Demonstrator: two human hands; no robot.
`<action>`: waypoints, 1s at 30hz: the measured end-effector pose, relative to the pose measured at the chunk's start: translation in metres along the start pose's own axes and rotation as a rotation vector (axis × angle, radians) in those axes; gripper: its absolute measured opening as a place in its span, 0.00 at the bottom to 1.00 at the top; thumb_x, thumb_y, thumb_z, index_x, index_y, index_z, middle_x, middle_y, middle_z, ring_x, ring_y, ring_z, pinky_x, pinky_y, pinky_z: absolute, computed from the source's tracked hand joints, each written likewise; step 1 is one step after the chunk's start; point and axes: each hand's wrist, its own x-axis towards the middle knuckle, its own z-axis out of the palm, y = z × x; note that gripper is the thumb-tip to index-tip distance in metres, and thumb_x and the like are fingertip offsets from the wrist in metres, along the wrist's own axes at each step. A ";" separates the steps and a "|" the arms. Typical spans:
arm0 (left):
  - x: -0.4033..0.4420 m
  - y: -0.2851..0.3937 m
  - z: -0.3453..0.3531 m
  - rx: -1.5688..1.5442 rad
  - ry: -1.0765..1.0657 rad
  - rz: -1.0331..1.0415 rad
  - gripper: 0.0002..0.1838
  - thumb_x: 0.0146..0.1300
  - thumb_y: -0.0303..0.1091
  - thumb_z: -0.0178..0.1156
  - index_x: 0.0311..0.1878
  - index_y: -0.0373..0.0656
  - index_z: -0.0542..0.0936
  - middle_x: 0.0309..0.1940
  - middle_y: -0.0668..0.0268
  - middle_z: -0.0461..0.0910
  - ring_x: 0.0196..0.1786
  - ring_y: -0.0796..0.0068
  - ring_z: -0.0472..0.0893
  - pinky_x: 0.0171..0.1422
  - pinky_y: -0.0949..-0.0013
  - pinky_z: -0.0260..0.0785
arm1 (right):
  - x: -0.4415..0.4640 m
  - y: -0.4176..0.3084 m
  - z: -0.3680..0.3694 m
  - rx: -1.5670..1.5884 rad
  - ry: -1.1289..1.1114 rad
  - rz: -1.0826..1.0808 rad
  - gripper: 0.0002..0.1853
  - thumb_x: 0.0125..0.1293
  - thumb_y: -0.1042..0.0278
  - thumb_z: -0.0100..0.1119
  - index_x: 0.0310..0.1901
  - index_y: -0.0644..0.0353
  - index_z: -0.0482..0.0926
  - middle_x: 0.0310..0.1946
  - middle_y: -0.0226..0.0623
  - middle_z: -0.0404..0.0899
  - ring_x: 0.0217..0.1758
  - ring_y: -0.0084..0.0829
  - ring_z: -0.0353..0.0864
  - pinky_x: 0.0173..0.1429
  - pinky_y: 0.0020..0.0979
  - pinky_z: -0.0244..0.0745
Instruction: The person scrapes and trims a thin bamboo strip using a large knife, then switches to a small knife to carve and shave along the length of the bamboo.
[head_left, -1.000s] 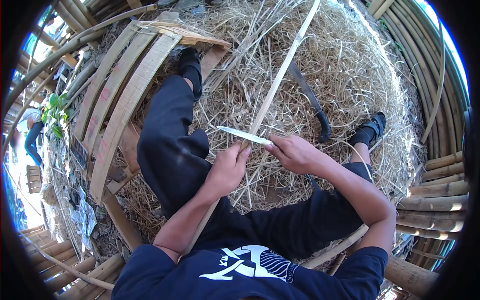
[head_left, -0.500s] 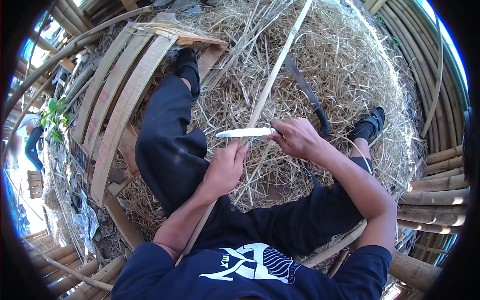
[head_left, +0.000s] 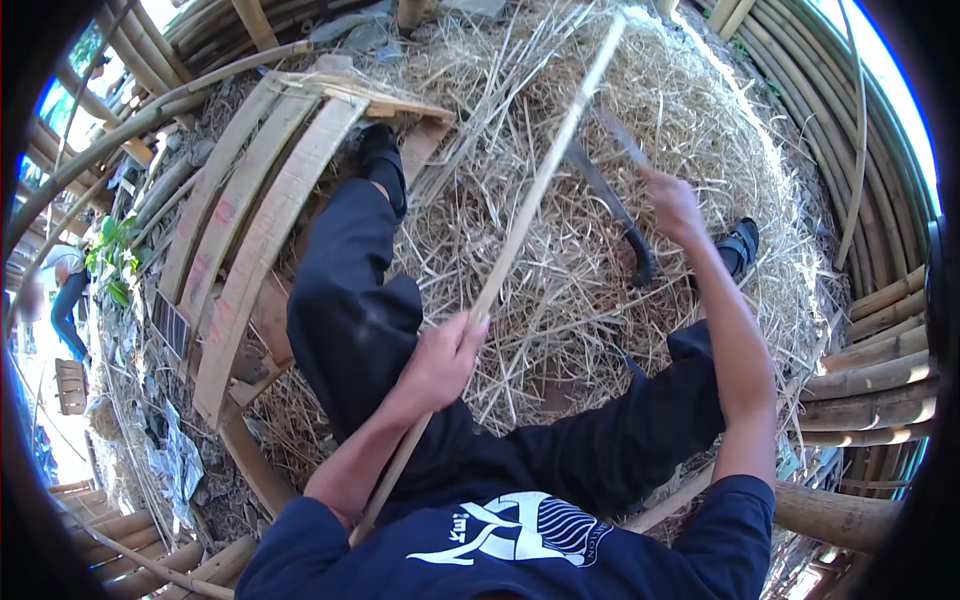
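Fingers of the left hand [head_left: 437, 365] are closed around a long pale strip [head_left: 535, 195], which slants from beside the torso [head_left: 420, 530] over the straw [head_left: 700, 130]; those of the right hand [head_left: 677, 210] are wrapped around the handle of a knife [head_left: 626, 137], its blurred blade apart from the strip. With only one hand seen gripping it, the strip could twist under a cut, letting the edge skid towards the left hand or a bent knee [head_left: 400, 298].
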 end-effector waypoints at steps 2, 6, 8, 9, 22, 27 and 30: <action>-0.005 -0.001 -0.003 0.011 -0.053 -0.010 0.17 0.73 0.41 0.49 0.34 0.35 0.72 0.18 0.60 0.71 0.21 0.68 0.70 0.28 0.63 0.62 | 0.006 0.024 -0.020 -0.056 0.009 0.099 0.26 0.73 0.46 0.41 0.41 0.63 0.80 0.30 0.56 0.80 0.37 0.54 0.81 0.39 0.47 0.73; 0.004 0.003 0.003 0.047 -0.127 0.028 0.17 0.73 0.40 0.49 0.34 0.35 0.70 0.19 0.56 0.72 0.23 0.63 0.71 0.30 0.59 0.63 | -0.033 0.010 -0.028 0.043 0.054 0.039 0.25 0.74 0.49 0.41 0.39 0.66 0.78 0.21 0.52 0.75 0.26 0.45 0.74 0.33 0.44 0.67; 0.006 0.005 0.005 0.043 -0.170 0.044 0.16 0.73 0.39 0.49 0.34 0.35 0.71 0.18 0.60 0.71 0.22 0.73 0.69 0.29 0.63 0.63 | -0.047 -0.017 -0.034 0.117 0.021 -0.002 0.23 0.75 0.51 0.43 0.39 0.67 0.77 0.19 0.49 0.74 0.22 0.41 0.71 0.31 0.42 0.65; 0.006 0.005 0.007 0.042 -0.172 0.043 0.16 0.73 0.39 0.49 0.34 0.35 0.71 0.18 0.60 0.71 0.22 0.73 0.69 0.29 0.63 0.63 | -0.053 -0.030 -0.037 0.181 0.000 -0.076 0.22 0.75 0.53 0.44 0.38 0.67 0.76 0.18 0.47 0.72 0.21 0.38 0.69 0.30 0.40 0.64; 0.005 0.014 0.011 0.053 -0.110 0.014 0.14 0.73 0.38 0.49 0.38 0.34 0.73 0.17 0.55 0.72 0.21 0.62 0.73 0.28 0.60 0.63 | -0.070 -0.058 -0.009 0.038 -0.357 -0.421 0.21 0.72 0.51 0.46 0.31 0.60 0.73 0.19 0.50 0.72 0.29 0.55 0.74 0.35 0.51 0.65; 0.004 0.014 0.012 0.055 -0.121 0.016 0.14 0.73 0.37 0.49 0.37 0.35 0.73 0.15 0.60 0.69 0.19 0.73 0.68 0.26 0.64 0.61 | -0.056 -0.050 -0.001 0.021 -0.339 -0.367 0.19 0.71 0.51 0.48 0.32 0.60 0.76 0.18 0.50 0.74 0.28 0.53 0.76 0.35 0.50 0.68; 0.000 0.010 0.010 0.055 -0.135 0.053 0.14 0.72 0.36 0.50 0.34 0.34 0.70 0.16 0.49 0.71 0.20 0.48 0.74 0.25 0.56 0.62 | -0.030 -0.020 -0.011 -0.079 -0.326 -0.207 0.19 0.71 0.51 0.47 0.34 0.59 0.79 0.21 0.49 0.77 0.29 0.50 0.78 0.36 0.48 0.70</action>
